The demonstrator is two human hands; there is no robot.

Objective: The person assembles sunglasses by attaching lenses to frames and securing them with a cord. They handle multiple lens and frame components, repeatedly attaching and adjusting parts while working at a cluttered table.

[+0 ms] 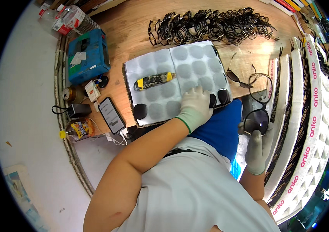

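My left hand, in a white glove with a green cuff, rests palm down on a shallow box lined with white sheet. Its fingers stretch over the sheet. A dark lens shows at its thumb side, partly covered by the hand; the thumb is hidden. More dark lenses lie in the box's near corners, one at the left and one at the right. My right hand, also gloved, grips black sunglasses by the near rim, which holds a dark lens; the far rim looks empty.
A yellow-and-black utility knife lies on the box. Many tangled eyeglass frames are piled behind it. White foam trays stand at the right. A phone, blue box and bottles are left. Loose glasses lie beside the box.
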